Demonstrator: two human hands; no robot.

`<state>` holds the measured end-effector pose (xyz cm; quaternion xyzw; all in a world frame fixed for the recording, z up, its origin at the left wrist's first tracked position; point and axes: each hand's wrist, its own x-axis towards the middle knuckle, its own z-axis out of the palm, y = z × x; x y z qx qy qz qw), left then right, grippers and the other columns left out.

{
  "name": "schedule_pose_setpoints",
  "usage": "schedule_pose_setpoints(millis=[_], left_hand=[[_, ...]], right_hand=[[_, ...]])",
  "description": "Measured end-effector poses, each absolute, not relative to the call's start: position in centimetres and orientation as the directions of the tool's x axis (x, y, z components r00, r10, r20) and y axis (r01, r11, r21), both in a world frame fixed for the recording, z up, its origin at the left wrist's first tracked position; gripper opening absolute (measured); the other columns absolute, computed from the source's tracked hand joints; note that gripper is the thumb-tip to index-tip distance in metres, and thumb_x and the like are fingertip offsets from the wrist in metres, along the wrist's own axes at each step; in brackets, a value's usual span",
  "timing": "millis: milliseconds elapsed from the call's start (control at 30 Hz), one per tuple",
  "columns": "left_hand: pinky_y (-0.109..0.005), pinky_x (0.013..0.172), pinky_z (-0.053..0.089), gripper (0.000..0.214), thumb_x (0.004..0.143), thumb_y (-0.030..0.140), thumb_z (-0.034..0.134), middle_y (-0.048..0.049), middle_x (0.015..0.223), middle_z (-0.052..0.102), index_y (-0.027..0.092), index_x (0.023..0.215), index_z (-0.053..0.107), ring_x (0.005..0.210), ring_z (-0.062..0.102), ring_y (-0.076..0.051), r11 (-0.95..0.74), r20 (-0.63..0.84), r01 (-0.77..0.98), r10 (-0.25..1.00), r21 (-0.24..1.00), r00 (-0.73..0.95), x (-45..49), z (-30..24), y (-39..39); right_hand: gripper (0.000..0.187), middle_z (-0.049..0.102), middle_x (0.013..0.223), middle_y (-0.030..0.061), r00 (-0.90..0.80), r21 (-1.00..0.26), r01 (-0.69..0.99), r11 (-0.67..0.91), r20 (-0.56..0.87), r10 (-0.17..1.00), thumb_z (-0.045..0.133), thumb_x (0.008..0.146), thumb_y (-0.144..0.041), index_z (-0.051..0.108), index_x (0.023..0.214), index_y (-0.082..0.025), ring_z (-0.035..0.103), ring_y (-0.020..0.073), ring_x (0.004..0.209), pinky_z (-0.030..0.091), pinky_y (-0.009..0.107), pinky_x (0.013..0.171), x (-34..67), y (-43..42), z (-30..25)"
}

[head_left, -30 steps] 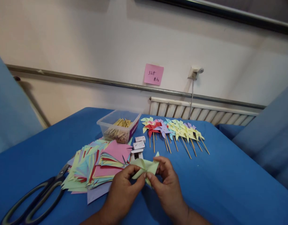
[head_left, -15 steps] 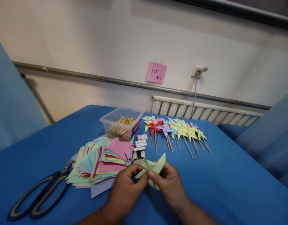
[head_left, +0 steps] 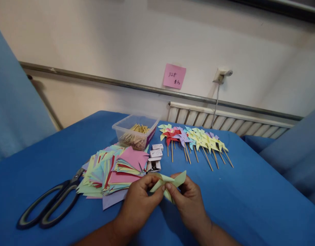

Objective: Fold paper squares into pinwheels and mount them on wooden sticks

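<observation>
A pale green paper pinwheel (head_left: 180, 178) is pinched between my two hands, its blades folded in toward the middle. My left hand (head_left: 140, 198) grips its left side, thumb at the centre. On the right side, the thumb of my right hand (head_left: 189, 198) presses at the same centre, with the fingers behind the paper. Whether a pin sits under the thumbs is hidden. Just beyond my left hand lies a pile of cut coloured paper squares (head_left: 113, 174). A small open white box (head_left: 154, 165) with dark contents stands behind the pinwheel.
Large scissors (head_left: 52, 201) lie on the blue cloth (head_left: 239, 201) at the left. A clear plastic box (head_left: 147, 136) holds wooden sticks (head_left: 137, 133). Two closed white boxes (head_left: 156, 153) stand near it. Finished pinwheels on sticks (head_left: 198, 140) lie at the back right, before a radiator (head_left: 224, 119).
The blades are drawn in closer to the centre, and both thumbs now meet there. The whole view has shifted slightly as the head moved.
</observation>
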<state>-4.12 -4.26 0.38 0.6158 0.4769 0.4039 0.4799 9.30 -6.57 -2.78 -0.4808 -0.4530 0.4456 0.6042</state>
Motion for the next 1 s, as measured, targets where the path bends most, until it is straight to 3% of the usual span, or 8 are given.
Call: schedule_pose_setpoints(millis=[333,567,700,800,900,1000], left_hand=[[-0.021,0.054,0.038,0.016,0.069,0.027,0.064,0.0042,0.059,0.055,0.016,0.066,0.053,0.056,0.049,-0.010,0.041,-0.057,0.065,0.962,0.997,0.268,-4.2,-0.1,-3.4],[-0.021,0.054,0.038,0.019,0.070,0.029,0.064,0.0042,0.059,0.054,0.016,0.065,0.052,0.056,0.049,-0.010,0.059,-0.075,0.063,0.953,0.996,0.293,-4.1,0.0,-3.4],[-0.022,0.054,0.040,0.015,0.074,0.028,0.061,0.0038,0.060,0.055,0.017,0.065,0.054,0.057,0.051,-0.011,-0.109,0.052,0.226,0.969,0.968,0.243,-4.5,-0.2,-3.2],[-0.024,0.061,0.043,0.004,0.076,0.022,0.058,0.0021,0.069,0.062,0.019,0.074,0.060,0.065,0.057,-0.013,-0.343,0.265,0.403,0.934,0.848,0.238,-5.2,0.2,-3.2],[-0.026,0.071,0.045,0.017,0.076,0.011,0.054,0.0012,0.082,0.066,0.022,0.086,0.062,0.077,0.060,-0.014,-0.606,0.487,0.432,0.795,0.668,0.362,-6.1,0.9,-3.2],[-0.027,0.074,0.045,0.019,0.075,0.011,0.057,-0.0007,0.085,0.066,0.021,0.091,0.060,0.080,0.060,-0.014,-0.787,0.649,0.379,0.617,0.488,0.445,-6.5,1.3,-3.1]], right_hand=[[0.018,0.063,0.075,0.0012,0.140,-0.967,-0.231,0.110,0.079,0.987,0.067,0.073,-0.028,0.061,0.084,-0.016,0.054,0.0137,0.069,0.045,0.027,0.066,9.3,-6.2,-2.9],[0.017,0.062,0.075,0.0009,0.130,-0.976,-0.180,0.121,0.098,0.987,0.066,0.074,-0.028,0.061,0.085,-0.016,0.053,0.0133,0.070,0.044,0.027,0.067,9.3,-6.1,-3.0],[0.023,0.057,0.070,-0.0027,0.193,-0.972,-0.195,0.129,0.091,0.977,0.070,0.070,-0.029,0.057,0.085,-0.018,0.050,0.0106,0.062,0.042,0.022,0.059,9.3,-5.8,-2.9],[0.023,0.050,0.060,-0.0052,0.222,-0.971,-0.213,0.107,0.059,0.973,0.070,0.071,-0.035,0.055,0.073,-0.017,0.044,0.0079,0.053,0.037,0.019,0.051,9.6,-5.6,-2.9],[0.037,0.052,0.056,-0.0018,0.082,-0.972,-0.229,0.044,0.026,0.996,0.055,0.081,-0.047,0.057,0.065,-0.014,0.044,0.0074,0.047,0.033,0.020,0.046,10.0,-5.7,-2.8],[0.049,0.058,0.058,0.0032,-0.078,-0.953,-0.301,-0.013,0.011,0.997,0.044,0.085,-0.054,0.061,0.068,-0.011,0.047,0.0079,0.042,0.031,0.021,0.043,9.9,-6.1,-2.6]])
